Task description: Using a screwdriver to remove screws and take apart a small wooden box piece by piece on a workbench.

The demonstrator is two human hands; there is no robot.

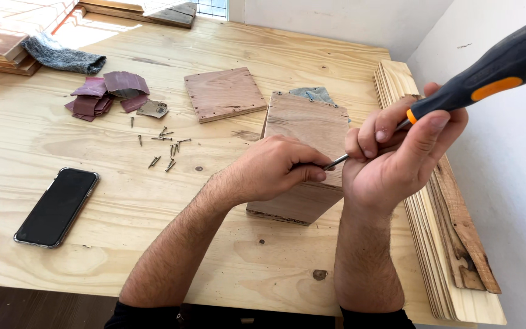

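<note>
A person's two bare forearms reached up from the bottom edge over a pale plywood workbench (44,256). The left hand (275,167) was curled closed on the near top edge of a small wooden box (305,137), its fingertips pinched at the tip of a screwdriver (488,76); whether a screw sat under them could not be seen. The right hand (400,152) was wrapped around the screwdriver's metal shaft just below the black and orange handle, which angled up toward the top right corner. The box stood on the bench near the middle, slightly right, with small screw heads along its far edge.

To the left, near the front, a black smartphone (57,207) lay face up. Beyond it, loose screws (164,146) were scattered on the bench. Along the right edge lay a stack of thin wooden slats (439,268). Farther back sat a square wooden panel (224,94), just behind the box, and a pile of reddish sandpaper pieces (108,94) to the left. A grey cloth (62,56) rested near the far left corner.
</note>
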